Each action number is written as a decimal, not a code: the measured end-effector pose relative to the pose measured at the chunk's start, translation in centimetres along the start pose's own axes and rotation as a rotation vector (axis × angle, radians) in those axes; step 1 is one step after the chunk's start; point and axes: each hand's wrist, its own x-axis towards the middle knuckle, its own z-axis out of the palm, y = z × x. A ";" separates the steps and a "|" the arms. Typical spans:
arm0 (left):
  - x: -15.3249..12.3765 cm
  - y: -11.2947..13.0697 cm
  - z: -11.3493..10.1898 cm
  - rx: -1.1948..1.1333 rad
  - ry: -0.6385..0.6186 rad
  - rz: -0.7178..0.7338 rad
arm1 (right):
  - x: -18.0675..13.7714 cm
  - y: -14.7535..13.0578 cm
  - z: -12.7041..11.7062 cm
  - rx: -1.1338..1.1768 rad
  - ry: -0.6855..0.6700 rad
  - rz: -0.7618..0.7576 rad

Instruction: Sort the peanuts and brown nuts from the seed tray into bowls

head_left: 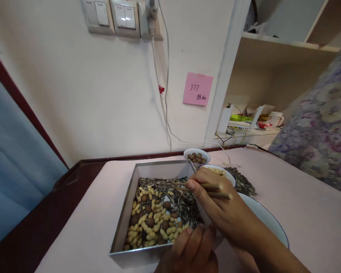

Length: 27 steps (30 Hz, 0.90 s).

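Most of the mix is still lying in the tray (122, 223): peanuts (147, 227), brown nuts (166, 205) and striped seeds (187, 206) are all sitting together inside it, the seeds filling mostly its far and right part. The tray is standing on the pink table (301, 212).

The left hand (191, 252) is resting on the near right corner of the tray, its fingers curled over the rim, so it seems to be keeping the tray steady. Just right of it, the right hand (216, 201) is pinching a pair of chopsticks (199, 188); their tips are pointing left and down into the seeds. I cannot tell if anything is caught between the tips.

Further right, the sorted part is looking small. One bowl (197, 155) behind is holding some brown nuts, a second bowl (224, 173) is showing a few peanuts behind the hand, and a heap of seeds (241, 181) is lying on the table. A big plate (269, 220) is sitting under the forearm. I judge the sorting is only begun, much is remaining.
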 end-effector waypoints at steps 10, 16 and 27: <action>0.2 -0.1 0.0 -0.028 0.039 -0.005 | 0.4 1.4 2.0 0.005 -0.100 0.095; -0.2 -0.1 0.2 -0.022 0.031 0.001 | 0.5 1.7 2.7 -0.013 -0.122 0.109; -0.1 0.0 0.0 0.000 0.002 0.001 | -0.2 -0.3 -0.5 0.068 0.017 0.060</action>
